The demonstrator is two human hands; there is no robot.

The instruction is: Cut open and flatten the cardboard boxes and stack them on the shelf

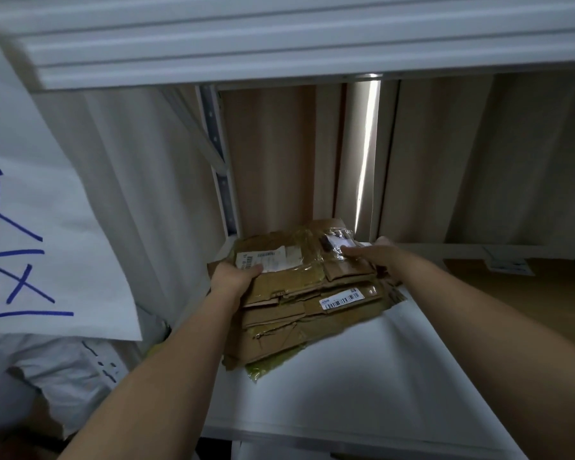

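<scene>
Flattened boxes (289, 293) stacked mid-frame on white shelf (362, 376), barcode labels unreadable, left hand (231, 277) gripping stack's left edge, right hand (374, 254) flat on top, blue-marked paper (40, 210) at left

The white shelf board (362, 376) is lying bare in front and to the right of the flattened cardboard stack (299, 293). An upper shelf (279, 44) is hanging low overhead, and a hanging paper sign (40, 227) is crowding the left side.
</scene>
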